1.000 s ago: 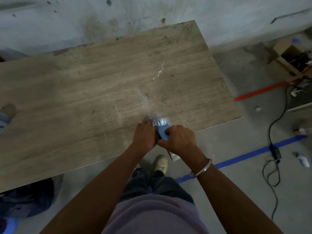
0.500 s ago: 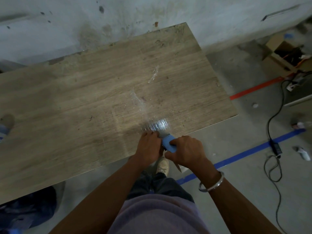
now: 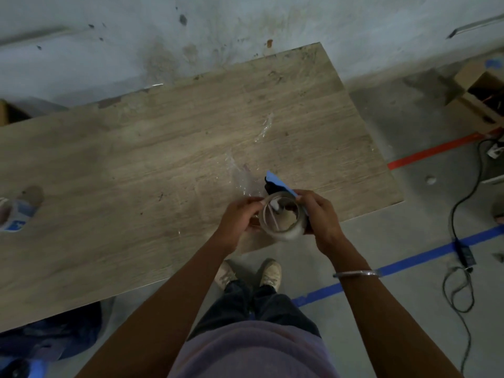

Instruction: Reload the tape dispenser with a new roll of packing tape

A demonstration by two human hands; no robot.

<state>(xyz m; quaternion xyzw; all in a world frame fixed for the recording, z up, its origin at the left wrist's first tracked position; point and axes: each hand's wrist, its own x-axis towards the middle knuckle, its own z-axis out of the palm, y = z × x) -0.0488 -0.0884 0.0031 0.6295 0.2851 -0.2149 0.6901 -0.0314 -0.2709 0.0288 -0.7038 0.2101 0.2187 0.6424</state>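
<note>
The left hand (image 3: pixel 240 218) pinches the edge of the tape roll (image 3: pixel 282 219), and the right hand (image 3: pixel 319 216) grips the blue tape dispenser (image 3: pixel 276 182), both above the near edge of the table (image 3: pixel 136 173). The roll looks like it is sitting on the dispenser, so I think the job is about half done. The tape end probably needs pulling through to the front.

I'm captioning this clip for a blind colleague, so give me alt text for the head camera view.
Both hands hold a blue tape dispenser with a clear roll of packing tape over the near edge of a worn wooden table: the left hand pinches the roll's rim, the right hand grips the other side. Crumpled clear film lies beyond.
</note>
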